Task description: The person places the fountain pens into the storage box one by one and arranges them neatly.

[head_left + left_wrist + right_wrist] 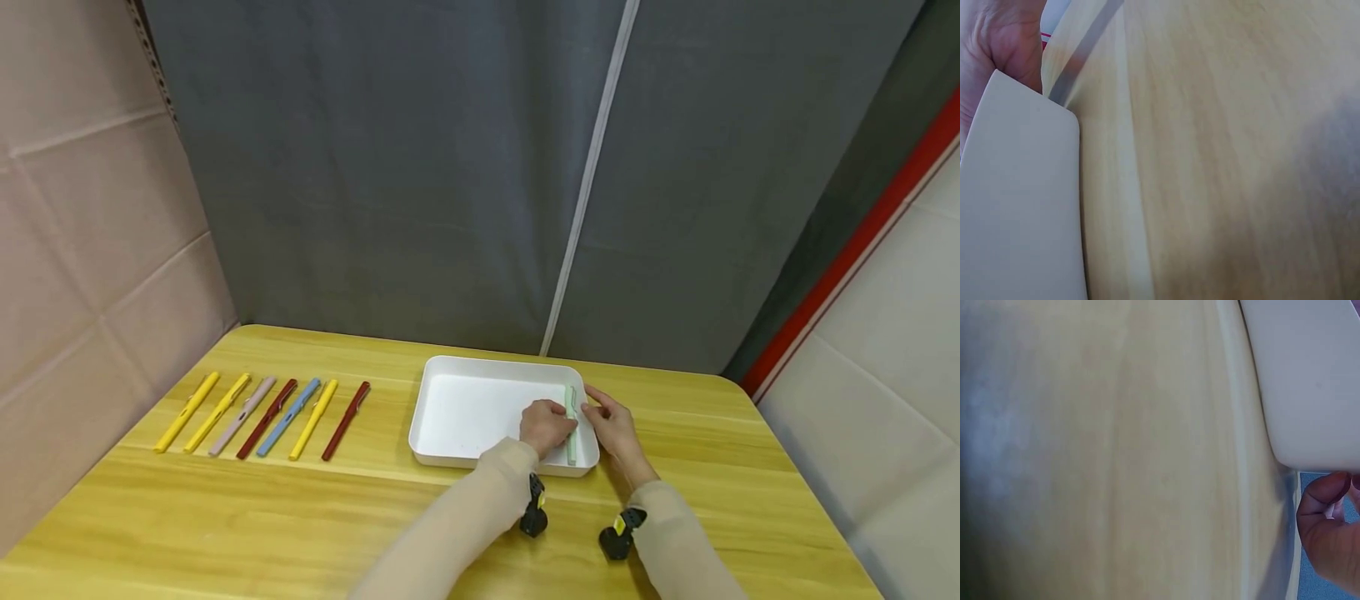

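Note:
A pale green pen [572, 452] with a clip lies lengthwise along the right end of a white tray [480, 363]. My left hand [547, 427] reaches over the tray's front wall and pinches the pen near its middle. At the tray's right side, my right hand [613, 425] touches the rim from outside, thumb and index finger apart along it. The left wrist view has the tray's outer wall [1016, 194] partly covering a hand behind it. In the right wrist view, the thumb of the right hand [1335, 544] bends close against the tray's side.
Several pens lie side by side left of the tray: yellow [187, 412], lilac [243, 415], dark red [347, 420] and blue [288, 417] among them. The wooden table [225, 525] ends at a grey curtain [390, 183], with light panels at both sides.

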`<control>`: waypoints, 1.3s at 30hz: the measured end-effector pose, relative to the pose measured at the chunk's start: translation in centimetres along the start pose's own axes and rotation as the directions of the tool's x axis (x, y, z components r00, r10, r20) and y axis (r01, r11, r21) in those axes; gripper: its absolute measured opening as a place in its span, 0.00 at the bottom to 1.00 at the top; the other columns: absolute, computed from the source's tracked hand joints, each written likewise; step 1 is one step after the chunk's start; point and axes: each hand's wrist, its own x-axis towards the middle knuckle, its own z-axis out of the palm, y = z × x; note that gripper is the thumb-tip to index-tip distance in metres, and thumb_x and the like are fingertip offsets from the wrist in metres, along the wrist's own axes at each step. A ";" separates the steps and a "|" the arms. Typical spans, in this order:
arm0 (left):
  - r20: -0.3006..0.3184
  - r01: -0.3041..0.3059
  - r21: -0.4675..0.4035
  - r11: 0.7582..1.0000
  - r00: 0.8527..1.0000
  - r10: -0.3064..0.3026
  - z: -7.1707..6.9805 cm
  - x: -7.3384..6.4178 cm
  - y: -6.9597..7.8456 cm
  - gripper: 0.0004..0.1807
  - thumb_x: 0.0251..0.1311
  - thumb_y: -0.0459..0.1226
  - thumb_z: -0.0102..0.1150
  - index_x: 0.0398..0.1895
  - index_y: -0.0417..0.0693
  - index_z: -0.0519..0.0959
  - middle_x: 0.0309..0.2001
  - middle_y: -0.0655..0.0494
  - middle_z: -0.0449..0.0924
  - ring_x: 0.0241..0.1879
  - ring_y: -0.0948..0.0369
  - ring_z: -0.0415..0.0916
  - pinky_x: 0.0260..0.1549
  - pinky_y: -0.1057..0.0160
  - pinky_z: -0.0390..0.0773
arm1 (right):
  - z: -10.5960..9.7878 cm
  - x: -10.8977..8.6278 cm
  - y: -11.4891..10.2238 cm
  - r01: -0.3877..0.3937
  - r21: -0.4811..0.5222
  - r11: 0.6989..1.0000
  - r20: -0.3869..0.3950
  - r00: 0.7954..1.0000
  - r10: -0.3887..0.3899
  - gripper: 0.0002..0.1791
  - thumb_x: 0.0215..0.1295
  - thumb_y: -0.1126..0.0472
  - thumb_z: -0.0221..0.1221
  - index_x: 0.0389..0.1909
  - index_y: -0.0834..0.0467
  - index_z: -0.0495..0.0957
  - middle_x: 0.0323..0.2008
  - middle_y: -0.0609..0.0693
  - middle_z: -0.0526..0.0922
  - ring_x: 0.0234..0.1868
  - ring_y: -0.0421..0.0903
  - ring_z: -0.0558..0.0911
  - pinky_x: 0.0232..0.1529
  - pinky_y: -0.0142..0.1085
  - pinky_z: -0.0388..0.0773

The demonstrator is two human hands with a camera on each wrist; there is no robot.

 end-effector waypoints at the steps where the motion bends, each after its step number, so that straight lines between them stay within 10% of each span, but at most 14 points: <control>1: 0.000 -0.001 0.008 1.000 1.000 0.001 0.0 0.0 0.0 0.13 0.53 0.40 0.66 0.40 0.43 0.81 0.28 0.56 0.77 0.25 0.63 0.73 0.25 0.69 0.73 | 0.0 0.0 0.0 -0.004 0.001 1.000 0.000 1.000 0.004 0.23 0.69 0.62 0.53 0.64 0.62 0.67 0.39 0.61 0.78 0.33 0.38 0.71 0.31 0.24 0.70; 39: -0.007 -0.075 0.228 0.971 0.997 0.079 0.5 -0.7 0.6 0.18 0.51 0.41 0.67 0.41 0.40 0.78 0.34 0.51 0.79 0.31 0.60 0.72 0.34 0.64 0.77 | 0.1 0.0 0.1 -0.011 0.062 0.998 -0.005 1.000 0.012 0.23 0.69 0.63 0.52 0.64 0.62 0.67 0.35 0.54 0.77 0.33 0.38 0.70 0.31 0.24 0.70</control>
